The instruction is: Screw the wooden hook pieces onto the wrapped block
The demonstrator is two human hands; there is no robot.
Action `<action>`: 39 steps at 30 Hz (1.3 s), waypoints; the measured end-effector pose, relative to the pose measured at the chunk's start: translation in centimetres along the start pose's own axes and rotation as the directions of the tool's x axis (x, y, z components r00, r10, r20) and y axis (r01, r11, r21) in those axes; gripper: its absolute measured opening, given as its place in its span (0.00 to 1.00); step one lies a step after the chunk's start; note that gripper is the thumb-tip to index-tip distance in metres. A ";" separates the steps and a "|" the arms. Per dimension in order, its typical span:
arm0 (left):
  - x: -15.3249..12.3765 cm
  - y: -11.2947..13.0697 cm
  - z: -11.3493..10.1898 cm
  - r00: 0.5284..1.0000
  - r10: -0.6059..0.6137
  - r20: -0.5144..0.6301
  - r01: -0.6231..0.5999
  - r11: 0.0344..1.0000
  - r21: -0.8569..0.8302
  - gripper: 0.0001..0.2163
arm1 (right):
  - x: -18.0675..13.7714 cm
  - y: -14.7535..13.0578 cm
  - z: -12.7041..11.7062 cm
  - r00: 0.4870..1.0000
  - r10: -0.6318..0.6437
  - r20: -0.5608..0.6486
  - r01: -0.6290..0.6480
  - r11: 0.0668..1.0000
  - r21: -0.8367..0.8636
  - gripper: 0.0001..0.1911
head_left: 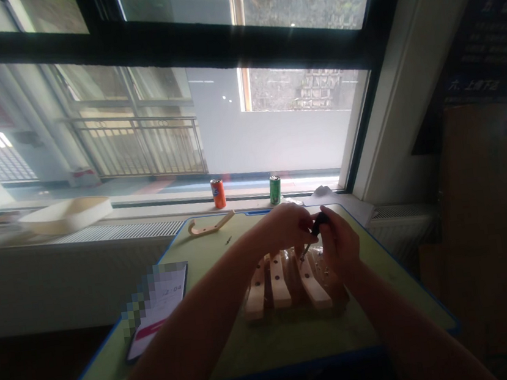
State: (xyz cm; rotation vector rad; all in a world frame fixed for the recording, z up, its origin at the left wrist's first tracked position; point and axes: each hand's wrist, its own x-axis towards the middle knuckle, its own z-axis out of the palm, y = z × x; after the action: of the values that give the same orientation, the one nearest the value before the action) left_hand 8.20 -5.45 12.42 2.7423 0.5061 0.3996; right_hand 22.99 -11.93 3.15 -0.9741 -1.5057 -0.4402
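Observation:
My right hand [341,244] is closed on a small screwdriver [316,231] with a dark handle, its tip pointing down at the wooden pieces. Fingers of my left hand [286,226] are pinched together right by the screwdriver's handle; what they hold is too small to make out. Beneath both hands lie several pale wooden slats [278,282] with holes, side by side on the green table [236,346].
A curved wooden piece [211,224] and a small dark screw [228,240] lie at the table's far edge. A phone [160,309] rests at the left. An orange can [218,193], a green can [275,190] and a shallow cream tray [66,214] stand on the windowsill.

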 end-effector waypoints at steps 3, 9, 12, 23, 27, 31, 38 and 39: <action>0.0 -0.1 0.1 1.000 -0.004 0.001 0.005 1.000 -0.016 0.09 | 0.0 -0.1 0.0 1.000 -0.009 -0.003 0.009 1.000 -0.024 0.23; 0.0 -0.4 0.1 1.000 0.003 0.015 -0.002 1.000 -0.022 0.09 | 0.0 -0.2 0.1 1.000 -0.010 -0.002 0.010 0.998 -0.066 0.22; 0.0 -0.2 -0.1 0.999 -0.021 0.033 0.022 1.000 -0.009 0.09 | -0.1 -0.2 0.1 1.000 -0.010 0.003 0.011 0.997 -0.080 0.22; -0.1 -0.1 -0.4 0.993 -0.118 -0.012 0.116 0.989 -0.090 0.16 | 0.7 -0.3 -0.1 0.997 -0.066 0.030 0.066 0.998 -0.005 0.21; 0.0 0.1 -0.7 0.993 -0.120 0.012 0.120 0.988 -0.101 0.14 | 1.2 -0.4 -0.5 0.999 -0.051 0.015 0.050 0.997 0.059 0.19; 0.1 0.1 -0.6 0.994 -0.106 0.028 0.109 0.984 -0.140 0.08 | 1.2 -0.2 -0.5 0.998 0.043 0.038 -0.047 0.991 0.125 0.18; 0.5 -1.0 -0.4 0.995 -0.069 0.072 0.085 0.966 -0.245 0.15 | 1.2 0.3 0.3 0.969 0.248 0.004 -0.240 0.931 0.277 0.12; 0.5 -1.0 -0.3 0.996 -0.081 0.048 0.090 0.966 -0.244 0.18 | 1.2 0.3 0.4 0.962 0.271 -0.012 -0.255 0.919 0.301 0.12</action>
State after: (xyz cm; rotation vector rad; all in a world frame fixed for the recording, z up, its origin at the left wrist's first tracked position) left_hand 8.23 -4.28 12.41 2.4754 0.5255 0.3616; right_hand 23.10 -11.09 4.14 -0.9008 -1.3219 -0.0419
